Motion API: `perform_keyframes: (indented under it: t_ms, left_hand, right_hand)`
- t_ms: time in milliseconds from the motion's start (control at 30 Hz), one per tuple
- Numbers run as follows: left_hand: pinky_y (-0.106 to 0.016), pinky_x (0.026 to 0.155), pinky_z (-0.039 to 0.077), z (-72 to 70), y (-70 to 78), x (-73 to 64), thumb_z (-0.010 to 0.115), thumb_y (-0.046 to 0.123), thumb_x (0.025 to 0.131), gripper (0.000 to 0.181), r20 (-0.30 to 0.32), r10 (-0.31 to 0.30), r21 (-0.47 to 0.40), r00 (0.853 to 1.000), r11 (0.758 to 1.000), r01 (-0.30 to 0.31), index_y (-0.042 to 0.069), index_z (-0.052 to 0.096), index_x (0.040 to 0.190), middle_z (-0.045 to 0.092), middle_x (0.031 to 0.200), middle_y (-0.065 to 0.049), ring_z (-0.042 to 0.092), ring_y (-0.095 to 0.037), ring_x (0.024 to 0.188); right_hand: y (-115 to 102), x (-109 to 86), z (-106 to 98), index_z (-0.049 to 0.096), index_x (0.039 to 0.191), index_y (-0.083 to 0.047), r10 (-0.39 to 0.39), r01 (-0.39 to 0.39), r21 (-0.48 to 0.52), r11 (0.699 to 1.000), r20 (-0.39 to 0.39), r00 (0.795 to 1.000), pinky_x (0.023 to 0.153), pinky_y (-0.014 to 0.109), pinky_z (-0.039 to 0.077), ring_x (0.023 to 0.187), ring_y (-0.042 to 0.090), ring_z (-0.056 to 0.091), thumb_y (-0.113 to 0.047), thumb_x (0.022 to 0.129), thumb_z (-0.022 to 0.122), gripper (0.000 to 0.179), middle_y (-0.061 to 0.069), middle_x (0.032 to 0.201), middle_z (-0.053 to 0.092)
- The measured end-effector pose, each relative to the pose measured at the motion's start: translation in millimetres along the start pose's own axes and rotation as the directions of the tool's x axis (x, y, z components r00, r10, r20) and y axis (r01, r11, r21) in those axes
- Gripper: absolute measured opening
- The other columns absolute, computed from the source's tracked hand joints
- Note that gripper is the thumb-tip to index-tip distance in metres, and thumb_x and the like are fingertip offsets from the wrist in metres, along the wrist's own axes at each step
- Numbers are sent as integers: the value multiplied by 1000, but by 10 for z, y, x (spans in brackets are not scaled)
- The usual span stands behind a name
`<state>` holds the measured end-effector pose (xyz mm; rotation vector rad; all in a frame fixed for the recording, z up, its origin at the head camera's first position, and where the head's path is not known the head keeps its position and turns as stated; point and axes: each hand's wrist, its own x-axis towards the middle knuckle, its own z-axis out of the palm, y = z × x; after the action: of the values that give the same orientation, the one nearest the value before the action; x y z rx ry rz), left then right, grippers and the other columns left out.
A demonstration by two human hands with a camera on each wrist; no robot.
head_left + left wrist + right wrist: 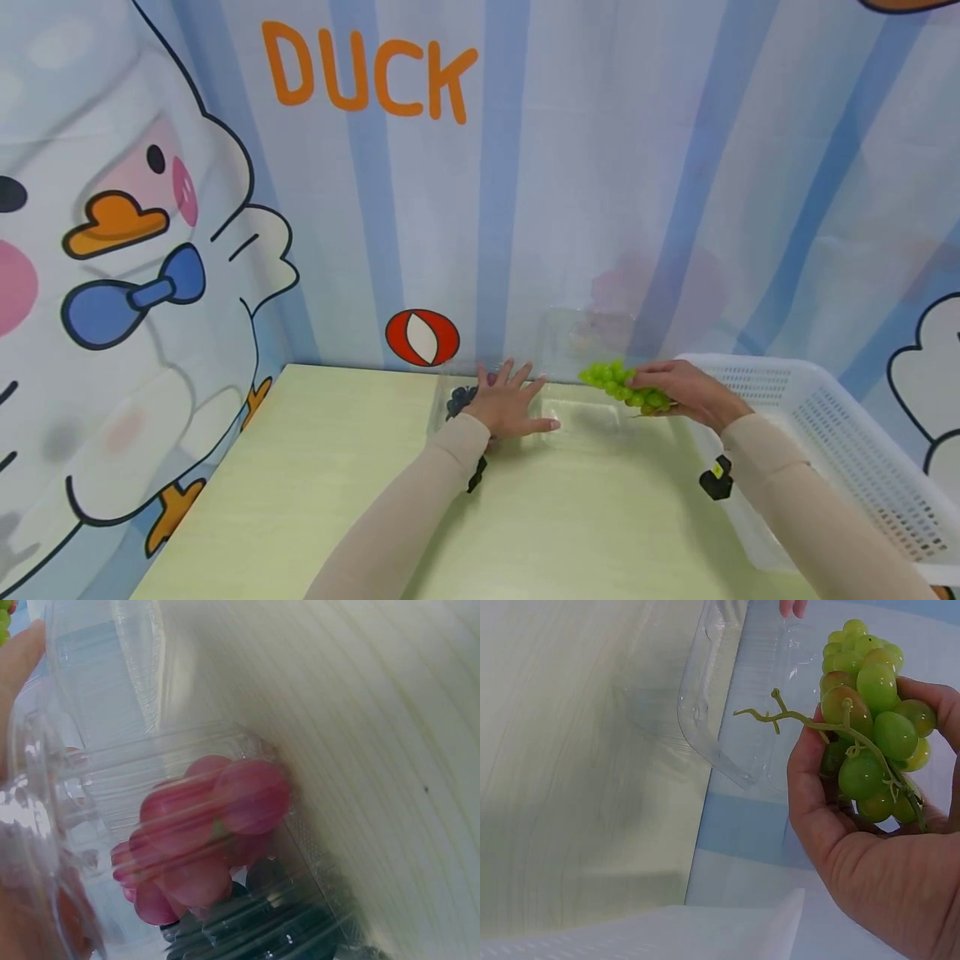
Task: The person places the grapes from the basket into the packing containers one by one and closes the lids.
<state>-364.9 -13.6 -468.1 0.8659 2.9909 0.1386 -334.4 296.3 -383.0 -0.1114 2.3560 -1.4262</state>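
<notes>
My right hand (693,390) holds a bunch of green grapes (609,379) above the right part of an open clear plastic box (581,417). In the right wrist view, fingers and thumb curl round the grapes (877,742), and a bare stem sticks out. With its fingers spread, my left hand (501,410) rests on a clear plastic box (439,408) to the left. Through that box's plastic, the left wrist view shows red grapes (184,832) and dark grapes (262,926). In the head view the hand hides most of them.
A white plastic basket (750,360) stands on the table's right side, under my right forearm. The open box's clear lid (553,333) stands up against the striped curtain (600,125) behind the table (315,467). The curtain rises along the table's back edge.
</notes>
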Motion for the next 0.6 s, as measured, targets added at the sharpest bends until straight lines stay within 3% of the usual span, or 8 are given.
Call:
perform_keyframes:
  t_ms: [200, 400, 600]
  left_hand:
    - [-77, 114, 5, 6, -7, 8, 35, 84, 90, 92, -1, -3, 3, 1000, 1000, 3, 30, 22, 164, 12, 172, -4, 6, -36, 157]
    - [-77, 115, 6, 21, -12, 21, 35, 84, 90, 92, 2, -17, 13, 1000, 1000, 17, 31, 22, 164, 12, 172, -3, 5, -35, 158]
    - [-77, 114, 7, 15, 0, 16, 34, 84, 90, 92, -1, -20, 21, 1000, 1000, 20, 31, 22, 164, 12, 172, -3, 6, -35, 157]
  right_hand:
    - [12, 50, 68, 38, 154, 2, 5, -5, -20, 1000, 4, 1000, 94, 44, 57, 105, 22, 67, -33, 100, 65, 70, 29, 149, 46]
    - [6, 94, 145, 42, 153, 1, -1, 1, -30, 1000, 7, 1000, 94, 47, 56, 102, 24, 67, -32, 100, 66, 67, 24, 137, 58]
    - [26, 160, 221, 42, 153, 0, 12, -12, -23, 1000, 2, 1000, 93, 46, 57, 105, 24, 66, -31, 99, 67, 67, 24, 136, 58]
